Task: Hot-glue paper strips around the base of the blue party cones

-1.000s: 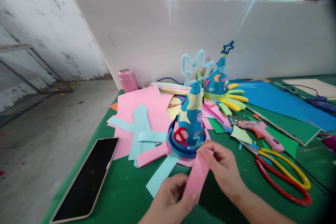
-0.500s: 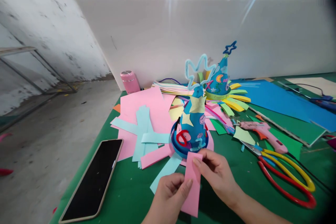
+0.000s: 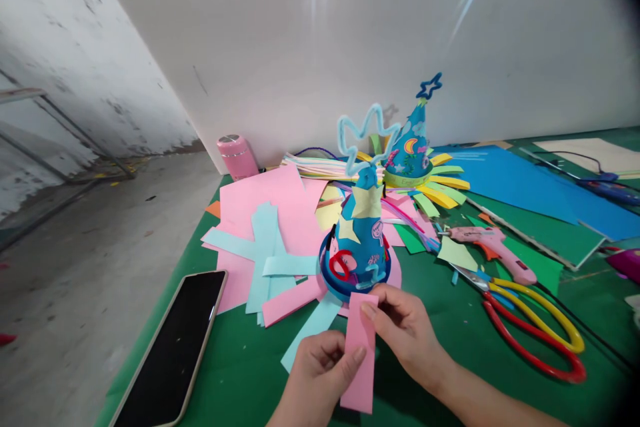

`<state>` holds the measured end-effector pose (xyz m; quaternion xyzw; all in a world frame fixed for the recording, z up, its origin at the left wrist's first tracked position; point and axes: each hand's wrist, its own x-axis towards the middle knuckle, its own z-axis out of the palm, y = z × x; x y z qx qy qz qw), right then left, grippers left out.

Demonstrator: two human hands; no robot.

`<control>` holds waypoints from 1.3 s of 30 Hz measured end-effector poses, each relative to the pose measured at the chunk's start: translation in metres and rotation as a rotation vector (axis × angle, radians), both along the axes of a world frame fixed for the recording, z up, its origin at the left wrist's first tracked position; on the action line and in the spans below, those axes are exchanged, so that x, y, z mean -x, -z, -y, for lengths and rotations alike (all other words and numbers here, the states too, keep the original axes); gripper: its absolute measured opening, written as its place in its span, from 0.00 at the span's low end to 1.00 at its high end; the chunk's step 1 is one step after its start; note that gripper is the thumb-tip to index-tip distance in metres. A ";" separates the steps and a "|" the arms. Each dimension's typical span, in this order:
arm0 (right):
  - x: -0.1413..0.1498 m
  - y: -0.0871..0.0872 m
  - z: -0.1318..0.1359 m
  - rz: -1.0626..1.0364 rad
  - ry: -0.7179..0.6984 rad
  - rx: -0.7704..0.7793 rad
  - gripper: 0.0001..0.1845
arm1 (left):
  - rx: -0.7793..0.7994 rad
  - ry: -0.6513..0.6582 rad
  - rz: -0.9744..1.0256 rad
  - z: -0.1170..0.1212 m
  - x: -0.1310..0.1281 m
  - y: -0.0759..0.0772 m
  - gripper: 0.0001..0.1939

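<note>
Strip (image 3: pixel 357 330), pinched by left fingers (image 3: pixel 350 365) and right fingers (image 3: pixel 379 320), had swung squarer in front of the hat (image 3: pixel 367 237), seemingly better aligned.

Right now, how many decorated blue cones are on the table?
2. The near cone stands just beyond the pink strip; the far cone stands behind it, toward the right, with yellow strips around its base. No others show.

Left hand (image 3: pixel 325 373) low, its fingers curled, thumb slanting up and rightward in a pinch; right hand (image 3: pixel 406 330) slightly higher, near but apart, also pinching; right forearm (image 3: pixel 493 397) slants in from the lower right.
</note>
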<state>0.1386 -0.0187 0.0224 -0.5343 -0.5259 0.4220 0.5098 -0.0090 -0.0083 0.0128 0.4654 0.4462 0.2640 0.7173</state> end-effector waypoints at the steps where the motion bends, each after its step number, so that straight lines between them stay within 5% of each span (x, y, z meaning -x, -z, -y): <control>1: 0.000 0.000 0.000 -0.007 0.006 0.002 0.14 | 0.004 -0.005 0.003 0.000 0.000 0.000 0.17; 9: -0.006 -0.008 -0.002 -0.082 0.147 -0.048 0.12 | 0.034 0.114 -0.004 0.001 -0.002 -0.014 0.17; 22: -0.017 -0.009 0.014 -0.216 0.420 -0.115 0.09 | -0.024 0.193 0.060 0.007 0.003 -0.017 0.18; 26: -0.019 -0.017 0.024 -0.236 0.268 0.005 0.10 | -0.122 0.148 0.182 0.005 0.006 -0.027 0.19; 30: -0.004 -0.018 0.034 0.014 0.050 0.120 0.13 | 0.043 0.103 0.172 0.008 0.001 -0.029 0.15; 39: 0.009 -0.004 0.041 0.122 0.034 0.184 0.15 | 0.071 0.058 0.049 0.009 -0.003 -0.023 0.16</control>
